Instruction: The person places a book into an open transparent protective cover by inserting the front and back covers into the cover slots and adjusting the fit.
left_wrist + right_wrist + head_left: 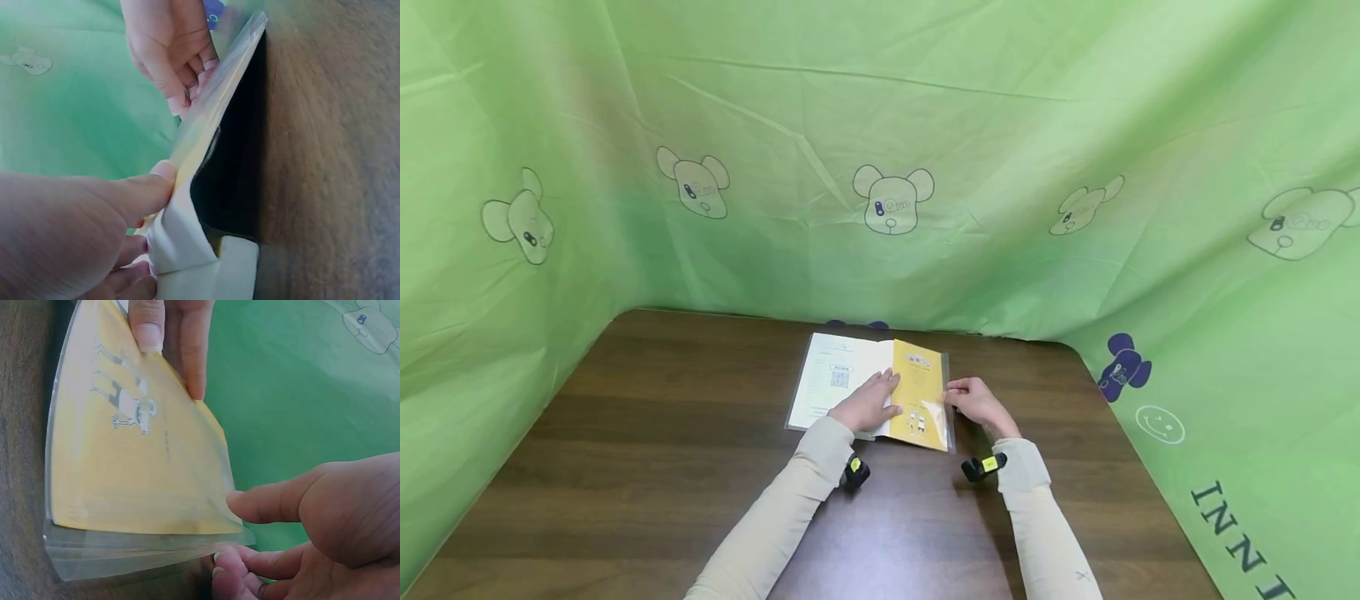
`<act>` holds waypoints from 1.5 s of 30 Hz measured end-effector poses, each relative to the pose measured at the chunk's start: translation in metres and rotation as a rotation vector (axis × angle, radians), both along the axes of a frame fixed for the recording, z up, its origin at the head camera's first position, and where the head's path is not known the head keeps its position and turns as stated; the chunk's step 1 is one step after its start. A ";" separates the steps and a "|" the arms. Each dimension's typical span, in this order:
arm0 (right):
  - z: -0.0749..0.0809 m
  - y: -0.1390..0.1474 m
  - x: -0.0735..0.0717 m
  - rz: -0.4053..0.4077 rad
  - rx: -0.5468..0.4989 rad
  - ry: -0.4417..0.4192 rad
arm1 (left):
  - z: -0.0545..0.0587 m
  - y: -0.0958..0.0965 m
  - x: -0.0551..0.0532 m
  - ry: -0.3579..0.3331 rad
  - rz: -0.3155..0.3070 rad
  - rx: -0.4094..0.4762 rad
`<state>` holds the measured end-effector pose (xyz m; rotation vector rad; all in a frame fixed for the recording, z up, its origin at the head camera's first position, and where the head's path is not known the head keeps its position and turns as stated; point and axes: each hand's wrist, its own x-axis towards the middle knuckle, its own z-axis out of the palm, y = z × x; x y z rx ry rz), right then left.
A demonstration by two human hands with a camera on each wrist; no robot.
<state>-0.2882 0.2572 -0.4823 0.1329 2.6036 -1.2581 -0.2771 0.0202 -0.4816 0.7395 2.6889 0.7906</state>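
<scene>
A booklet lies spread on the table, with a white page [823,375] on the left and a yellow cover [917,383] on the right. A clear plastic sleeve [150,545] extends past the yellow cover's outer edge. My left hand [867,402] rests across the fold, its fingers fairly straight and its thumb on the yellow side. At the right edge, my right hand [977,402] pinches the plastic sleeve between thumb and fingers. The yellow side is tilted up from the table, and a dark gap shows under it in the left wrist view.
The brown wooden table [662,467] extends around the booklet on all sides. Green cloth [775,250] printed with bear faces hangs behind it and along both sides. A black wrist camera mount [983,467] sits by the right cuff, another [856,472] by the left.
</scene>
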 end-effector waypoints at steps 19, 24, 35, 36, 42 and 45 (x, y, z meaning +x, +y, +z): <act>-0.003 0.004 -0.005 -0.110 -0.340 0.136 | -0.015 0.001 0.000 0.044 0.023 0.192; 0.000 0.005 -0.007 -0.154 -0.369 0.234 | -0.017 0.004 -0.001 0.043 0.027 0.217; 0.006 0.000 -0.009 -0.153 -0.421 0.256 | -0.015 0.000 -0.003 0.025 0.004 0.266; 0.006 -0.001 -0.009 -0.153 -0.423 0.253 | -0.015 -0.001 -0.003 0.022 0.005 0.268; 0.011 -0.006 -0.008 -0.135 -0.454 0.207 | -0.015 -0.004 -0.005 0.003 0.036 0.317; 0.013 -0.009 -0.008 -0.125 -0.470 0.191 | -0.017 -0.005 -0.007 -0.004 0.075 0.372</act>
